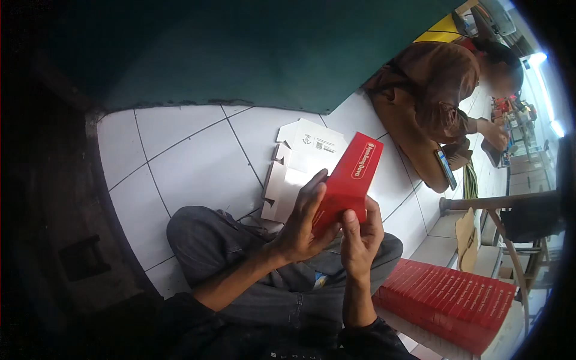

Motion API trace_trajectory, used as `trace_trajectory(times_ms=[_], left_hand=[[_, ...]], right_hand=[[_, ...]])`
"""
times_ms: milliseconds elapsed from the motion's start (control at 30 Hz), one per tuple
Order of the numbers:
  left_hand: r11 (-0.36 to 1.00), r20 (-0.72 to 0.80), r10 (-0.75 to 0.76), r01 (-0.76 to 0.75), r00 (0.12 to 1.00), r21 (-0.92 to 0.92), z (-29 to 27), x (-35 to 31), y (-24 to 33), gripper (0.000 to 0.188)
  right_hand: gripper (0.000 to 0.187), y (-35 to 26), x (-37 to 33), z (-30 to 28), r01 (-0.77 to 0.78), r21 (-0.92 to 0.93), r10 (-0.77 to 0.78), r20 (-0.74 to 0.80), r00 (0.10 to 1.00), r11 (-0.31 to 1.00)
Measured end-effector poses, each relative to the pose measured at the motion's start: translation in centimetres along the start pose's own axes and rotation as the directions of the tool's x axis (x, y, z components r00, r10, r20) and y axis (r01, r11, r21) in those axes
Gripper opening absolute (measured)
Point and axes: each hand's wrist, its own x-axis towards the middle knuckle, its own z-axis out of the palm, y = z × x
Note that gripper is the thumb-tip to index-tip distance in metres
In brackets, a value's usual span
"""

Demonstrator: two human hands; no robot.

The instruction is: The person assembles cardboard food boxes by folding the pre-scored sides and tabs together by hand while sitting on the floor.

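Both hands hold a red folded cardboard box (355, 171) tilted above my crossed legs. My left hand (305, 225) presses along its left side, thumb and fingers against the card. At the lower right end, my right hand (362, 240) pinches the box with the thumb on the near edge. Pale printing shows on the box's upper panel. Beyond my left hand, a flat, unfolded white carton blank (306, 159) with notched tabs lies on the floor, partly hidden by the box and hand.
A long row of red cartons (447, 300) stands packed together at my right. A co-worker (432, 90) in brown sits at the far right, near a phone (445, 169). A dark green panel (240, 60) borders the white tiled floor (192, 162); a metal frame (498, 201) stands at right.
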Motion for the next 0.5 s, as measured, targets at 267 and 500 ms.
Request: trace_trajectory(times_ms=[267, 500], left_hand=[[0.968, 0.037, -0.16, 0.164, 0.986, -0.19, 0.4, -1.5, -0.5, 0.076], [0.965, 0.016, -0.257, 0.257, 0.966, -0.05, 0.3, -1.8, -0.3, 0.072]], right_hand=[[0.019, -0.8, 0.9, 0.4, 0.223, -0.202, -0.218, 0.048, 0.975, 0.954], [0.014, -1.7, 1.8, -0.7, 0.402, -0.518, -0.381, 0.152, 0.912, 0.755]])
